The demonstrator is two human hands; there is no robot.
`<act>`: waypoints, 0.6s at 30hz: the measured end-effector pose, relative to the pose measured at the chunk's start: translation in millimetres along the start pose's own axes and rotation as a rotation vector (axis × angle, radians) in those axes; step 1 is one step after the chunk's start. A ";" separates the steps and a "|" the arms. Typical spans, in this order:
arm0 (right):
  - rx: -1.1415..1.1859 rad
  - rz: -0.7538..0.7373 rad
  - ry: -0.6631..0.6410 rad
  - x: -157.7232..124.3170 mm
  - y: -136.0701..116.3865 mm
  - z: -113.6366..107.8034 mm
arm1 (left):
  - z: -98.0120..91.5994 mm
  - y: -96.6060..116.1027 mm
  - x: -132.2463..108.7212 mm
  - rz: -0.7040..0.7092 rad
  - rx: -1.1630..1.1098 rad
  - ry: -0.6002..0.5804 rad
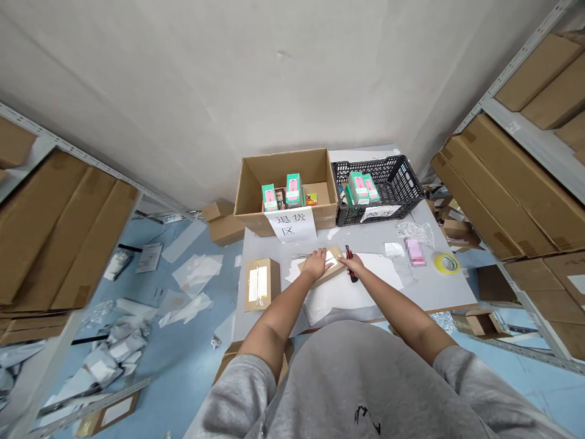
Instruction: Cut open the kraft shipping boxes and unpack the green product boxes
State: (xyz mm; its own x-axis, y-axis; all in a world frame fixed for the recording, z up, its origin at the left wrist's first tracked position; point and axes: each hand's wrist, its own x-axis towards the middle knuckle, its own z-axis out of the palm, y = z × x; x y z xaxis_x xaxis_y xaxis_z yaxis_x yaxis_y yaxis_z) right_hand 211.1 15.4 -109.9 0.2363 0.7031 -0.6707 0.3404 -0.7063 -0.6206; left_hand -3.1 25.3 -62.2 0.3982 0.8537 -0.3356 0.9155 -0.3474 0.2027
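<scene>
Cardboard box (327,274), held under your left hand (315,264), slants across white paper (339,300), its long axis running from near left to far right. Your right hand (353,263), beside the box's right end, is closed on a red-and-black utility knife (352,276), black end pointing away from you. Beyond, a black crate (406,204) stands on the table (441,294).

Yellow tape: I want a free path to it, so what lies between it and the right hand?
In the head view, white paper, clear plastic and a pink item lie between the right hand and the yellow tape.
</scene>
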 end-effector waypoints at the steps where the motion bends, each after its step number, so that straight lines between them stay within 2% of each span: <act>1: 0.006 0.012 -0.006 0.8 -0.4 -0.3 | 2.0 3.6 1.1 -0.012 -0.004 0.006; 5: -0.007 0.054 0.010 -0.1 0.2 -2.5 | 4.9 10.3 10.3 -0.037 -0.005 -0.054; 13: -0.178 0.018 0.060 -16.3 -6.0 -2.8 | -9.0 -3.1 20.7 0.042 0.000 -0.149; 15: -0.234 -0.004 0.054 -23.1 -10.8 -3.3 | -6.8 0.6 17.2 0.022 0.013 -0.116; 18: -0.299 -0.053 0.068 -34.9 -14.7 -6.9 | 2.5 13.8 10.5 0.000 0.025 0.008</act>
State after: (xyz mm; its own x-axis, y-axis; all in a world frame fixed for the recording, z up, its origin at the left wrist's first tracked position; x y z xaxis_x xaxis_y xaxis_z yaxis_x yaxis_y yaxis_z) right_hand 204.1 1.8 -74.6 0.2678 0.7490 -0.6060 0.6043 -0.6204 -0.4998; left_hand 13.8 28.5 -65.1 0.3977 0.8568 -0.3283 0.9168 -0.3569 0.1793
